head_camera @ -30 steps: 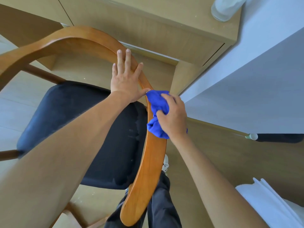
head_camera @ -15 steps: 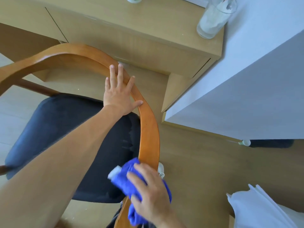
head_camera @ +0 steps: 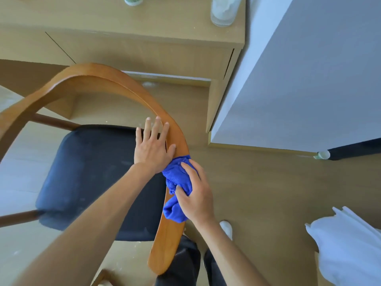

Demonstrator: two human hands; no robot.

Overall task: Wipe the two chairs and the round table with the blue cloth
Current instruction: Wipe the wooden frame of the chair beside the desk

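Partly hidden: chair rail (head_camera: 177, 141) under blue cloth (head_camera: 177, 182), right hand (head_camera: 195, 195) gripping.

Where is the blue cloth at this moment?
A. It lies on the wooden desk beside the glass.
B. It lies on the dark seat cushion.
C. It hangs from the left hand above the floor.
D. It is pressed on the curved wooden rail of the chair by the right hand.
D: the right hand grips the bunched blue cloth against the chair's curved wooden rail, while the left hand rests flat on the rail just above it.
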